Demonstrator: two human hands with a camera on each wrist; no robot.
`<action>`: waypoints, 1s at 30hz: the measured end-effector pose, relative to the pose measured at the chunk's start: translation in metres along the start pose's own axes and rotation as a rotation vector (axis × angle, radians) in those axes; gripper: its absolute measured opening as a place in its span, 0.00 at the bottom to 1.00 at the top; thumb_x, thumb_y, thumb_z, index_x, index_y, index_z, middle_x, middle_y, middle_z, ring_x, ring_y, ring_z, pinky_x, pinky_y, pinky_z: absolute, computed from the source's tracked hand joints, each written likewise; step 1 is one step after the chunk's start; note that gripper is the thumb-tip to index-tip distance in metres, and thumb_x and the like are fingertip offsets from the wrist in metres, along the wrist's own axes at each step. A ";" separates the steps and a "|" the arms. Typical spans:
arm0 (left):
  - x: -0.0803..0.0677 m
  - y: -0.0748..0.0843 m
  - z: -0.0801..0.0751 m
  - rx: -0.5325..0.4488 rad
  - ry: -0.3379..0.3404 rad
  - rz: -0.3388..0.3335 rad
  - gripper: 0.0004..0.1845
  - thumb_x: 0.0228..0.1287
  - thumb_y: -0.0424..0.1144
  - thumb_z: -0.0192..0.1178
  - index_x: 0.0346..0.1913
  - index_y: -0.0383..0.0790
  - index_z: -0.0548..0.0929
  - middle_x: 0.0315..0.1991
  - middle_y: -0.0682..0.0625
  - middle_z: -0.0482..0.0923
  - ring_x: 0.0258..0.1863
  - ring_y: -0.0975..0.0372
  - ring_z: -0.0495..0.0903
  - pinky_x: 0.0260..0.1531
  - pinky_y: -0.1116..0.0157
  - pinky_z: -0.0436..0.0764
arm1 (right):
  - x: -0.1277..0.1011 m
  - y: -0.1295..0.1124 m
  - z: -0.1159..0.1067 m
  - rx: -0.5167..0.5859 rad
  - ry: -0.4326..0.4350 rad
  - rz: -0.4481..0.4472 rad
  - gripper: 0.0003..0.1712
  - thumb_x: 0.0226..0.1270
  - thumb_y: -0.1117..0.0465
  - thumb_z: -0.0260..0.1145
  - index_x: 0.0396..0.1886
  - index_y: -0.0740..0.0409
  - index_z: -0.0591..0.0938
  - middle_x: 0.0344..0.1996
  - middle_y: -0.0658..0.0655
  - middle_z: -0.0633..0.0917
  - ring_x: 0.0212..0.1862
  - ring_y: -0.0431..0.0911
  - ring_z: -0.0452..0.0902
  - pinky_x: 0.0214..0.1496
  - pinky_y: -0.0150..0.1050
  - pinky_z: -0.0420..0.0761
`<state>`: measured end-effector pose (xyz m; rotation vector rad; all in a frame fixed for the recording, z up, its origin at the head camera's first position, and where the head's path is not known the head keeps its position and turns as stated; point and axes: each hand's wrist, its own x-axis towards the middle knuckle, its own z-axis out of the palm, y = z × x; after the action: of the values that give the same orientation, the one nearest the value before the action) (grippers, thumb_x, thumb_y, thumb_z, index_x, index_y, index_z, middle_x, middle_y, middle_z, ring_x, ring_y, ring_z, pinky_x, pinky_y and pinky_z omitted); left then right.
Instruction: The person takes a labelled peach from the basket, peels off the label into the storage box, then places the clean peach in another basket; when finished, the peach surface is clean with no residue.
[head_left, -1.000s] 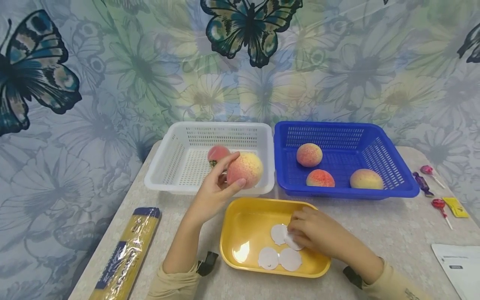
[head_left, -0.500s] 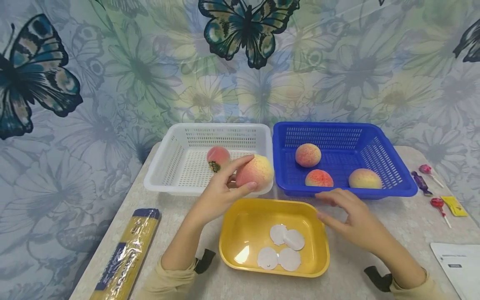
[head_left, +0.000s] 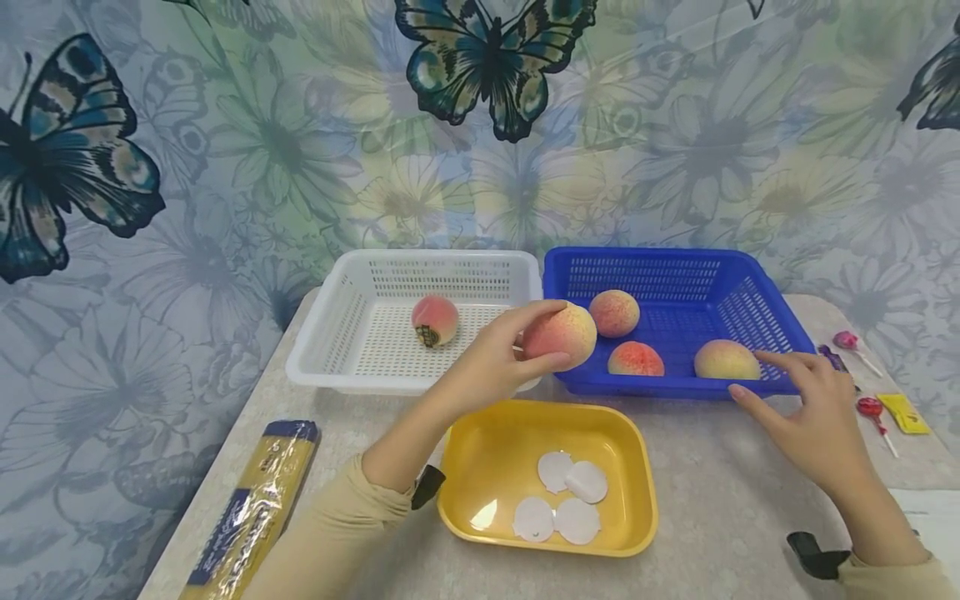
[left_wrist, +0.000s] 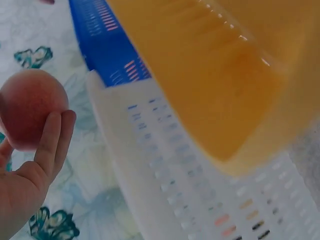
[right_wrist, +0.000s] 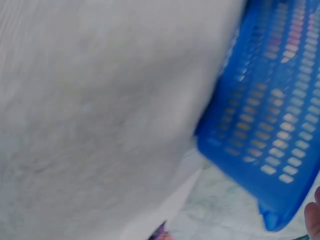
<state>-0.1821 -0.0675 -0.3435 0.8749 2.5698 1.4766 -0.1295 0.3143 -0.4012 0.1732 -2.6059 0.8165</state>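
My left hand holds a pink and yellow peach between fingers and thumb, above the front left part of the blue basket. The left wrist view shows this peach too. At the blue basket's front right, my right hand has its thumb and index finger spread, close to a pale yellow peach. Whether it touches that peach is unclear. A speckled peach and a redder peach also lie in that basket. One pink peach with a dark mark is in the white basket.
In front of the baskets stands a yellow tray holding several flat white discs. A yellow and blue packet lies at left. Lollipops and a yellow wrapper lie at right, near a white sheet.
My left hand has carried its peach rightward from the white basket to the blue one. The right hand has left the white discs in the tray and moved right to the blue basket's edge.
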 end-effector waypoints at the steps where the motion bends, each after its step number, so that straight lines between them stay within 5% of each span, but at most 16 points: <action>1: 0.005 -0.001 0.003 0.013 -0.009 0.009 0.32 0.64 0.49 0.67 0.70 0.55 0.71 0.64 0.55 0.74 0.50 0.64 0.80 0.50 0.68 0.82 | 0.001 0.004 0.000 -0.007 -0.002 0.017 0.33 0.61 0.54 0.73 0.61 0.67 0.76 0.59 0.76 0.70 0.62 0.73 0.56 0.53 0.71 0.52; 9: 0.036 -0.006 0.028 0.175 -0.048 0.017 0.33 0.64 0.55 0.65 0.71 0.58 0.70 0.59 0.52 0.77 0.55 0.62 0.76 0.59 0.64 0.78 | 0.007 0.029 -0.001 -0.037 -0.033 0.084 0.45 0.61 0.49 0.72 0.70 0.70 0.66 0.66 0.81 0.60 0.67 0.77 0.47 0.61 0.77 0.44; 20: 0.065 -0.013 0.051 0.569 -0.036 -0.006 0.35 0.63 0.65 0.60 0.72 0.66 0.66 0.46 0.52 0.82 0.44 0.58 0.71 0.44 0.63 0.73 | 0.011 0.045 -0.002 -0.045 -0.131 0.186 0.58 0.62 0.43 0.70 0.77 0.69 0.50 0.73 0.79 0.49 0.72 0.76 0.38 0.66 0.80 0.40; 30: 0.083 -0.021 0.062 0.753 -0.122 -0.029 0.35 0.62 0.67 0.60 0.71 0.63 0.69 0.49 0.52 0.86 0.53 0.54 0.76 0.60 0.56 0.74 | 0.012 0.051 0.001 -0.023 -0.153 0.229 0.60 0.63 0.42 0.69 0.78 0.69 0.47 0.74 0.78 0.45 0.71 0.78 0.39 0.64 0.81 0.43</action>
<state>-0.2414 0.0134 -0.3749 0.9216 3.0290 0.3844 -0.1524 0.3556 -0.4232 -0.0747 -2.8152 0.8805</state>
